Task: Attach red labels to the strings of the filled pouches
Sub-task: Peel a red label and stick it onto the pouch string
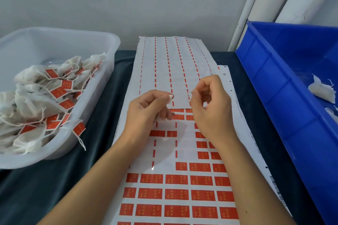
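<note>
The left hand (146, 109) is hovering over the middle of the label sheet (184, 151), its thumb and forefinger pinching something small and white at the fingertips, perhaps the end of a string; what it is cannot be told for certain. At three o'clock from it, close but apart, the right hand (210, 104) is curling its fingers inward with thumb meeting forefinger, and whether a thread is running between them cannot be told. No red label is showing in either hand.

Beneath the hands the sheet is lying along the dark cloth (95, 115) from twelve to six o'clock. Its far half is stripped bare, showing only red dashes; full rows of red labels (176, 179) are waiting at six o'clock, toward the person.

At nine o'clock a clear tub (109, 56) is holding white pouches (31, 104) whose strings are already carrying red tags. At three o'clock a blue crate (274, 86) is holding a few white pouches (321, 91) with no tags showing.

The step in hand is probably the handling of a string, between one labelled pouch and the next. The next move is likely calling for a label to be peeled from the nearest full row and folded cleanly round the string, edges matching, without the adhesive catching a fingertip.
</note>
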### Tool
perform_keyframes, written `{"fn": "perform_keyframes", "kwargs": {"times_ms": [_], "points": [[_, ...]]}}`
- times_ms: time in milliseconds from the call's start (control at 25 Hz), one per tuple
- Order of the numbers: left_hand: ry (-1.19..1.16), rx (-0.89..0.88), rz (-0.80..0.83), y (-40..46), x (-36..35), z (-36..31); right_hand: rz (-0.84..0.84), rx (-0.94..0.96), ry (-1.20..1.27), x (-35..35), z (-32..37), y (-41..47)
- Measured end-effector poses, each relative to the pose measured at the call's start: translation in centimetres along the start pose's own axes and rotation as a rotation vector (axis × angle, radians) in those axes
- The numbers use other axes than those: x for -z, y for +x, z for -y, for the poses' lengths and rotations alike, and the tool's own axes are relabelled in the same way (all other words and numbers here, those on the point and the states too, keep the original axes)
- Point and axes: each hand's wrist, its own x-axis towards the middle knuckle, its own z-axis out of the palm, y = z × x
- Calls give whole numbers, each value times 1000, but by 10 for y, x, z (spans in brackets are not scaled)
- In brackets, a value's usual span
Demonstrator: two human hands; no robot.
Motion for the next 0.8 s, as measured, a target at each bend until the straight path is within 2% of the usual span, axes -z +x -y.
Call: {"fn": "perform_keyframes", "kwargs": {"times_ms": [160, 320, 440, 640, 800], "points": [[-40, -27, -71, 9, 13, -4, 104, -67, 110, -1, 0, -1], [-55, -51, -158, 13, 20, -4, 297, -142, 173, -7, 4, -5], [-167, -26, -186, 15, 23, -2, 524, -105, 45, -11, 6, -10], [-206, 13, -254, 13, 20, 2, 897, -51, -348, -16, 8, -14], [-214, 31, -282, 15, 20, 2, 1031, -168, -285, 2, 4, -3]]}}
